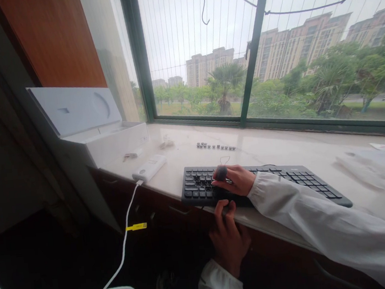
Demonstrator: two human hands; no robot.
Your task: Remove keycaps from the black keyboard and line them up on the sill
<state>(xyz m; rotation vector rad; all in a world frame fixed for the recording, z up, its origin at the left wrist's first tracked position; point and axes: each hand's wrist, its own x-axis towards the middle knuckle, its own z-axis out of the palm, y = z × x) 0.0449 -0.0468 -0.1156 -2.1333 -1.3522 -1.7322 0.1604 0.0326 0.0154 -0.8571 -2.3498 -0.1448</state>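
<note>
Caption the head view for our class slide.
Right hand holds dark object over keyboard, left hand at its front edge, keycaps lined beyond.

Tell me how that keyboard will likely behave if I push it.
The keyboard should probably slide as one stiff piece, given its long, slab-like body. Lying flat and wide, it seems unlikely to roll. It sits close to the front edge of the counter, so pushing that way might tip it over.
</note>
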